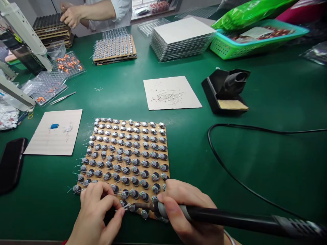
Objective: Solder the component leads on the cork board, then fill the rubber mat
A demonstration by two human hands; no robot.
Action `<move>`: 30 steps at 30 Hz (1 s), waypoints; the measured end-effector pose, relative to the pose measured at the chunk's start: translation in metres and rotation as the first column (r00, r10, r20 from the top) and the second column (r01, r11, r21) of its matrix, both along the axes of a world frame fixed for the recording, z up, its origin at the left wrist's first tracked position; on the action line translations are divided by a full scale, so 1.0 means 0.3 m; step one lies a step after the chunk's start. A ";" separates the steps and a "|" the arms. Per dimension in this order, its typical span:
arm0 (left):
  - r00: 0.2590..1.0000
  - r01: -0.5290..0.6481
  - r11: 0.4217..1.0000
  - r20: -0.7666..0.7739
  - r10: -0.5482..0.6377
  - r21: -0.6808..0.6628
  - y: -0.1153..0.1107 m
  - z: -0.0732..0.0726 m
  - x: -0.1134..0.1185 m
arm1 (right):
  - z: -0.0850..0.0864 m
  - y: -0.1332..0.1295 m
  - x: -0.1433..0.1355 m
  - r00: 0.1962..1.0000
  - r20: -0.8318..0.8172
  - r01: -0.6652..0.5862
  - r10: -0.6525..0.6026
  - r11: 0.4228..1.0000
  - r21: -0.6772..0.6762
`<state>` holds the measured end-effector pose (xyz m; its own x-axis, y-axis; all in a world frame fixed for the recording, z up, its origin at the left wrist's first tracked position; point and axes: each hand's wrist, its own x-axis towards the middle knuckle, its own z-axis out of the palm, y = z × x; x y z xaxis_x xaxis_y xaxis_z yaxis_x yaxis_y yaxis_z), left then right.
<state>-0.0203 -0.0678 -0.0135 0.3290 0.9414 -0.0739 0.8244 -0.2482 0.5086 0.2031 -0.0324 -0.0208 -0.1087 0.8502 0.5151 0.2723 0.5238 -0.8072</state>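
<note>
A square brown board point(140, 134) carries rows of small round metal-topped parts, with thin wires sticking out along its left side. Over the board's lower right corner, my right hand point(187, 211) is wrapped round a black soldering iron point(230, 217), whose tip points left and reaches a part in the bottom row. My left hand point(98, 212) is at the lower left edge of the board, thumb and forefinger pinching thin pale wires point(125, 206) close to the iron's tip.
A black iron stand point(224, 92) with a sponge is at the right, above a looping black cable point(217, 156). Cardboard sheets point(172, 92), tweezers point(63, 98) and a phone point(11, 165) lie around. Behind are stacked trays point(182, 37), a green basket point(258, 44) and another person's hands point(73, 15).
</note>
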 end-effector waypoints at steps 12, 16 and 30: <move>0.999 -0.036 0.999 0.016 0.036 -0.009 -0.003 0.004 0.008 | -0.006 -0.011 0.020 0.999 0.044 -0.023 0.022 0.999 0.035; 0.997 -0.076 0.997 0.029 0.077 -0.014 -0.003 0.009 0.019 | -0.064 -0.041 0.038 0.979 -0.192 0.068 -0.071 0.997 -0.019; 0.987 -0.043 0.996 0.157 0.030 0.082 -0.047 0.003 0.054 | -0.079 -0.081 0.052 0.883 -0.422 0.123 -0.206 0.969 -0.215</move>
<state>-0.0040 -0.0821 -0.0127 0.2952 0.9538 0.0558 0.7464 -0.2667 0.6097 0.2187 -0.0568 -0.0444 0.2418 0.9173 0.3163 -0.0606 0.3396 -0.9386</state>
